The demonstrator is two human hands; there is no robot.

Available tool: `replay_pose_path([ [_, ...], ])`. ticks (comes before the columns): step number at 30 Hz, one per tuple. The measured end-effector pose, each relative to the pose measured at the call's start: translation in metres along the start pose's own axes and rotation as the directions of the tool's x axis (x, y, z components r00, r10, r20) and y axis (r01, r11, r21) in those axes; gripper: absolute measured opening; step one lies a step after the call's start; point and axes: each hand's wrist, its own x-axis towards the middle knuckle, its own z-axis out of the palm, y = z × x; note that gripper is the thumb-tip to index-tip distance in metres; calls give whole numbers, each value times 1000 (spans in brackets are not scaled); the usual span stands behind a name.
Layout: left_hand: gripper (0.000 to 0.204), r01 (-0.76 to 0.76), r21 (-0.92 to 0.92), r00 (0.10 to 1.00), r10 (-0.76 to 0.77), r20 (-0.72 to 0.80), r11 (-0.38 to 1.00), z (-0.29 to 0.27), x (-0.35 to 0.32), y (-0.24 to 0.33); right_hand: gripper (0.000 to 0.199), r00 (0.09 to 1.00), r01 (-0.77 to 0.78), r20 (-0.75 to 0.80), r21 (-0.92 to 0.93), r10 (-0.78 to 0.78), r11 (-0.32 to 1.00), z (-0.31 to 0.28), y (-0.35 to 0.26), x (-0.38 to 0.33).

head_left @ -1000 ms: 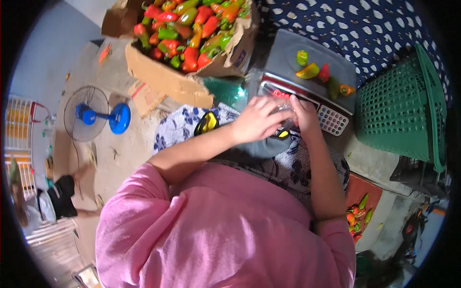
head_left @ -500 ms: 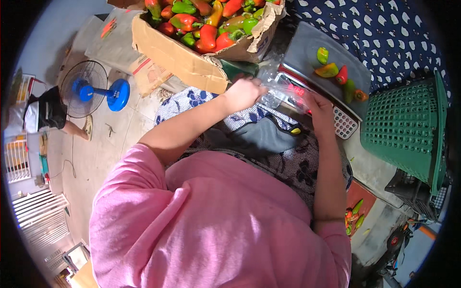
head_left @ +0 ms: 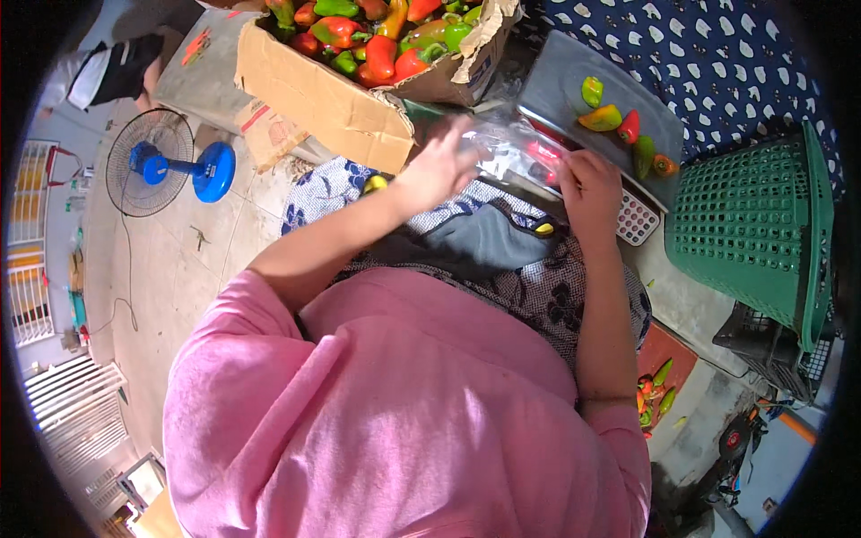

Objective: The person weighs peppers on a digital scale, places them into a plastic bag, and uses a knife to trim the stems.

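A clear plastic bag (head_left: 507, 148) stretches in front of me, its right edge pinched by my right hand (head_left: 592, 193). At its other end is my left hand (head_left: 439, 166), fingers spread and a little blurred, not gripping the bag. Behind the bag stands a digital scale with a lit red display and a button keypad (head_left: 637, 218). Several peppers, among them a red pepper (head_left: 629, 126) and a yellow-orange one (head_left: 600, 118), lie on its metal platform (head_left: 560, 81). The bag partly covers the display.
A torn cardboard box (head_left: 323, 99) full of red and green peppers stands ahead. To the right are a green perforated basket (head_left: 744, 224) and more peppers on a reddish board (head_left: 682, 345). A blue fan (head_left: 213, 170) stands left; a person (head_left: 126, 72) is at far left.
My left hand has let go of the bag and drawn back from it, its fingers opening. My right hand still holds the bag. The person at far left has moved farther away.
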Motion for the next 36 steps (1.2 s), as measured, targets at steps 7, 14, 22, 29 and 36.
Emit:
replay_pose_path([
  [7, 33, -180, -135, 938, 129, -321, 974, -25, 44, 58, 13, 988, 151, -25, 236, -149, 960, 13, -51, -2],
  [14, 11, 191, -170, 978, -203, -52, 967, 11, 35, -9, 12, 990, -1, 132, 293, -39, 956, -48, -70, -15],
  [22, 23, 378, 41, 926, -378, -5, 925, 26, 38, -49, 12, 788, -342, -245, 588, 564, 733, -117, -39, -61],
  [29, 34, -129, -321, 989, 97, -113, 938, -41, 15, 76, 16, 748, -131, -72, 959, 660, 253, -162, -24, -70],
  [36, 68, -358, -235, 911, 393, 126, 904, -53, -15, 120, 21, 765, -239, 115, 964, 634, 114, -173, -63, -67],
])
